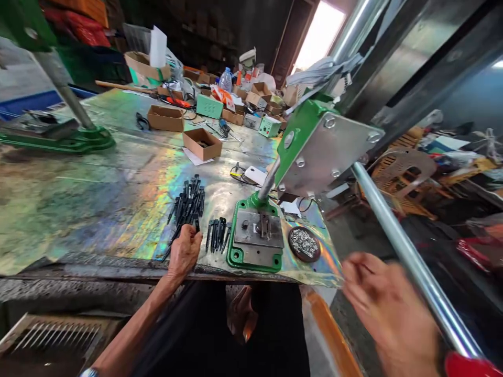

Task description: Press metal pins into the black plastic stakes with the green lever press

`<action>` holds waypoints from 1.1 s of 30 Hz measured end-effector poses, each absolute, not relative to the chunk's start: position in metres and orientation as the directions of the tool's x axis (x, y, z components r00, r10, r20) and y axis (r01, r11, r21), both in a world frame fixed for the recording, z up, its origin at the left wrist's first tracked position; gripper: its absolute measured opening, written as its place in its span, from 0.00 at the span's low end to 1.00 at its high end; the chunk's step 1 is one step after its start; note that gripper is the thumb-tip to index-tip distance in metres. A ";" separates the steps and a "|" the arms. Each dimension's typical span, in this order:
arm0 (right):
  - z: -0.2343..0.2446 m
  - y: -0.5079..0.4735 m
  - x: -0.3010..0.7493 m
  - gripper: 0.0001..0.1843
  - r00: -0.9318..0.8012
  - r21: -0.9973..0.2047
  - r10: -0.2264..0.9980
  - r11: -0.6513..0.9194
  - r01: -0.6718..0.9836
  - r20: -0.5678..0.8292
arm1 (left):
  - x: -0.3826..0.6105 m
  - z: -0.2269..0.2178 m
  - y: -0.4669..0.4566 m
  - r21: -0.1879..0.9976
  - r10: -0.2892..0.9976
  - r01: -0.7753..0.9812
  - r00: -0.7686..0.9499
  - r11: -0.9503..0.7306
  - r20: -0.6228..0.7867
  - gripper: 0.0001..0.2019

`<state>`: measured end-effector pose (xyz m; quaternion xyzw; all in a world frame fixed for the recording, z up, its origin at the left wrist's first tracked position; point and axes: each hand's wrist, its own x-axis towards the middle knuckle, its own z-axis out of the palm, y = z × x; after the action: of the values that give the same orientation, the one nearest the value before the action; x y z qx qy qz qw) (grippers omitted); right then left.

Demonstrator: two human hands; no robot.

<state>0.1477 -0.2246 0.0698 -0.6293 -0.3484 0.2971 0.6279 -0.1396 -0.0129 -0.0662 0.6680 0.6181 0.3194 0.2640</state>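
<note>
My left hand [184,252] is at the near end of a pile of black pointed plastic pieces [189,201], finger and thumb closed on one of them. A smaller row of the same black pieces [218,234] lies just to its right. Beside that stands a green hand press [254,256], with a metal plate and a small fixture [265,225] on its base. A round dark dish [304,244] of small silvery parts sits right of the press. My right hand [387,303] is off the table's right edge, near the press's long lever bar [412,251]; motion blurs its fingers.
A second green press [94,139] stands at the left. Open cardboard boxes [202,144], a green box-shaped device [209,106] and a plastic bottle [226,80] crowd the back of the metal-topped table [98,209]. A plastic chair [406,167] is at the right.
</note>
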 end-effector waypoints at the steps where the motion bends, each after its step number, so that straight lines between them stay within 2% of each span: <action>1: 0.058 -0.215 0.152 0.17 0.594 -0.995 0.803 -0.008 0.102 0.055 | -0.140 -0.066 -0.014 0.760 0.994 0.643 0.029 -0.097 0.102 0.08; 2: 0.043 -0.206 0.157 0.17 0.632 -0.965 0.772 -0.103 0.239 0.074 | -0.140 -0.066 -0.015 0.768 0.994 0.633 0.028 -0.098 0.104 0.08; 6: -0.018 -0.182 0.186 0.18 0.660 -0.851 0.746 -0.289 0.440 0.088 | -0.142 -0.065 -0.020 0.778 0.993 0.618 0.040 -0.112 0.112 0.10; 10: -0.053 -0.174 0.207 0.13 0.626 -0.631 0.767 -0.418 0.653 0.141 | -0.146 -0.071 -0.024 0.818 0.992 0.560 0.071 -0.129 0.108 0.12; 16: -0.067 -0.170 0.215 0.07 0.527 -0.276 0.842 -0.483 0.831 0.115 | -0.152 -0.084 -0.029 0.867 0.995 0.489 0.058 -0.098 0.079 0.17; 20: -0.069 -0.169 0.218 0.06 0.469 -0.125 0.879 -0.457 0.881 0.091 | -0.154 -0.090 -0.029 0.885 0.996 0.458 0.073 -0.080 0.052 0.23; 26: -0.072 -0.165 0.222 0.06 0.415 -0.031 0.907 -0.414 0.910 0.076 | -0.157 -0.089 -0.031 0.881 0.995 0.469 0.095 -0.061 0.018 0.20; 33: -0.078 -0.169 0.228 0.07 0.418 -0.053 0.901 -0.415 0.908 0.112 | -0.160 -0.080 -0.033 0.870 0.993 0.488 0.118 -0.073 0.017 0.18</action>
<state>0.2277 -0.1688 -0.0782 -0.8404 -0.5384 -0.0329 0.0529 -0.1602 -0.0330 -0.0801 0.6489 0.5707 0.3397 0.3713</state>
